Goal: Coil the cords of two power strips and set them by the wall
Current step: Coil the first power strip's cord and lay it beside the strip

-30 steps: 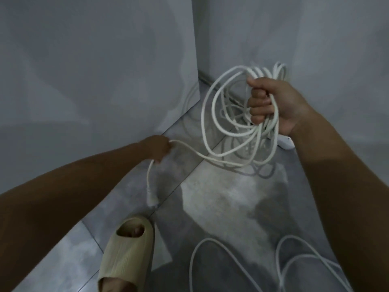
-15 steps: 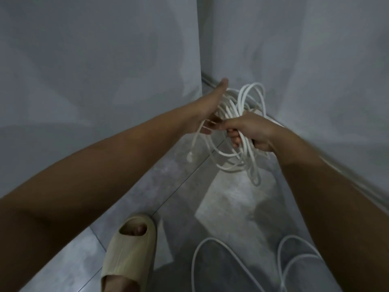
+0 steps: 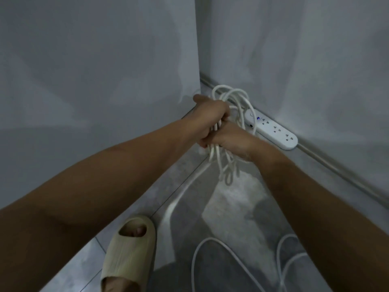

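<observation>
Both hands are together near the corner, the left hand (image 3: 208,121) and right hand (image 3: 233,142) touching and each clamped round the middle of the white coiled cord (image 3: 213,153). Its loops stick out above and dangle below the grip, and its power strip (image 3: 275,131) lies on the floor against the wall at two o'clock from them. I'd keep the bundle pinched tight, lower it flat beside the strip and release only once the loops rest without springing open; a second cord (image 3: 194,256) sprawls loose at six o'clock.
</observation>
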